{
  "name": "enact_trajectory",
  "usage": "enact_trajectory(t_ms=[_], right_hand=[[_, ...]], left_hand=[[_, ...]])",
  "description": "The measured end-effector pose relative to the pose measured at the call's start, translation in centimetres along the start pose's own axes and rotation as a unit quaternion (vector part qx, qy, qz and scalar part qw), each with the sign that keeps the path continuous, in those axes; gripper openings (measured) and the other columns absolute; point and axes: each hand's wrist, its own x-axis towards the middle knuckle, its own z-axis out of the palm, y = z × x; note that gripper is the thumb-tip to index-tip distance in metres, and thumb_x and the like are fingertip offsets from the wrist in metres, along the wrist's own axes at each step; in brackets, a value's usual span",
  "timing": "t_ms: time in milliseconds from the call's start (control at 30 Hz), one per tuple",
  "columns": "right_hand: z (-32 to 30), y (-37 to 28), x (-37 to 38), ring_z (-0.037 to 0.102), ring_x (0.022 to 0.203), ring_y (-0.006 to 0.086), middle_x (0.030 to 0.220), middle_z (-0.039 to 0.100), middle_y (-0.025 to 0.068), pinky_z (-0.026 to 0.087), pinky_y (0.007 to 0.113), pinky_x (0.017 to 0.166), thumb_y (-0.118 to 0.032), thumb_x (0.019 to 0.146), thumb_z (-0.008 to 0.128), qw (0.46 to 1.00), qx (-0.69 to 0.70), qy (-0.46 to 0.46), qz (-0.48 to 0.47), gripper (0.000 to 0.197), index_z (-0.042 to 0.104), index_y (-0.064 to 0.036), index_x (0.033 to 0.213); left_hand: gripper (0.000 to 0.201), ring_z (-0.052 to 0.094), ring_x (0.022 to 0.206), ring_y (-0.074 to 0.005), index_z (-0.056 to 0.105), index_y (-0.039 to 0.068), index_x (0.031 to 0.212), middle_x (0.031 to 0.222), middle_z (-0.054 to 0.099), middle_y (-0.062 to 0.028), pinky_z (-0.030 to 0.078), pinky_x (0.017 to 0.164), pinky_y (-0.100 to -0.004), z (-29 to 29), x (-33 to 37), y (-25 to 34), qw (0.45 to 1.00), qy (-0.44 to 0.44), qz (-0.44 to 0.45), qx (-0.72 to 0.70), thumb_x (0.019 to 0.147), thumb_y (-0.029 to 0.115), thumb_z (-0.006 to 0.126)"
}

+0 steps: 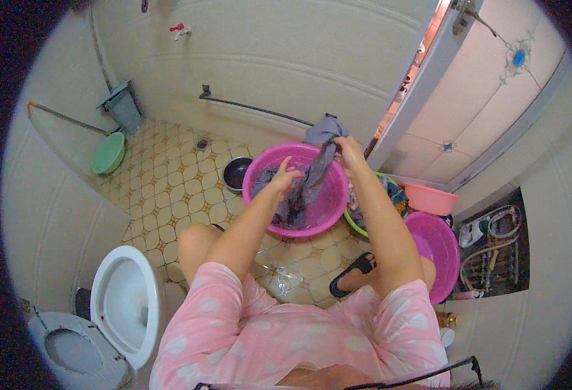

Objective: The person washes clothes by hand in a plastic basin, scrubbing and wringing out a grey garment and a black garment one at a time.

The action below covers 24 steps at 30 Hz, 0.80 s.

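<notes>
Cloth (318,173) partly in basin (330,203), bowl (236,173) just left, toilet (127,296) farther left, tub (440,250) right

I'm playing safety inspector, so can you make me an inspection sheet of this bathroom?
Surface: yellowish patterned tile floor; shiny patch near the feet, cause unclear.
Things in use: crumpled dark grey fabric cloth, partly in a large round pink plastic basin.
Clutter: small round dark bowl; round lime-green basin holding mixed-colour clothes; salmon-pink plastic basin.
Hands: right hand grips the cloth; left hand is spread over the large basin, contact unclear.
Cables: nothing seen; pale looped hose at right.
Surroundings: white oval toilet at left; white tap with red handle.
</notes>
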Motion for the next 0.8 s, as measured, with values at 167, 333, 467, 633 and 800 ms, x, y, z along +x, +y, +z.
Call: enact_trajectory(t_ms=[167,333,467,633,800], right_hand=[[1.3,-1.5,0.4,0.054,0.069,0.0171,0.078,0.055,0.0075,0.046,0.029,0.06,-0.01,0.077,0.049,0.997,-0.074,-0.034,-0.005,0.018,0.049,-0.0037,0.094],[3.0,-2.2,-0.1,0.055,0.07,0.0163,0.08,0.056,0.0078,0.046,0.029,0.062,-0.013,0.076,0.052,0.983,-0.171,-0.038,0.049,0.024,0.048,-0.0033,0.098],[2.4,-0.2,5.0,0.055,0.074,0.0167,0.084,0.057,0.008,0.045,0.031,0.067,-0.018,0.075,0.056,0.938,-0.337,-0.034,-0.07,0.03,0.049,-0.0029,0.1],[4.0,6.0,4.4,0.05,0.096,0.0254,0.104,0.054,0.015,0.039,0.036,0.085,-0.031,0.073,0.059,0.839,-0.51,-0.18,-0.067,0.051,0.045,-0.0024,0.113],[0.2,14.2,2.7,0.04,0.112,0.0362,0.119,0.043,0.0237,0.032,0.041,0.094,-0.045,0.071,0.059,0.717,-0.66,-0.225,0.026,0.071,0.035,-0.0044,0.125]], left_hand=[[0.075,0.036,0.113,-0.0235,0.027,0.02,0.13,0.127,0.035,-0.0092,0.028,0.088,-0.0412,-0.4,1.8,-0.1,1.0,-0.007,0.009,0.005,0.065,0.012,0.063],[0.064,0.044,0.102,-0.0215,0.036,0.013,0.124,0.116,0.044,-0.0096,0.037,0.081,-0.0307,-2.7,4.2,-0.6,0.994,0.097,0.043,0.03,0.065,0.01,0.061],[0.057,0.051,0.086,-0.0203,0.038,0.012,0.122,0.101,0.052,-0.0093,0.043,0.071,-0.0316,-5.4,8.2,-0.8,0.967,0.204,0.144,0.055,0.069,0.011,0.059],[0.053,0.045,0.104,-0.0297,0.044,0.012,0.118,0.117,0.045,-0.015,0.038,0.086,-0.0348,-8.9,8.2,-1.3,0.955,0.246,0.088,0.141,0.068,0.019,0.061],[0.056,0.031,0.118,-0.0342,0.043,0.019,0.121,0.125,0.037,-0.017,0.027,0.096,-0.0423,-8.9,8.8,-4.9,0.875,0.26,0.087,0.399,0.069,0.032,0.061]])
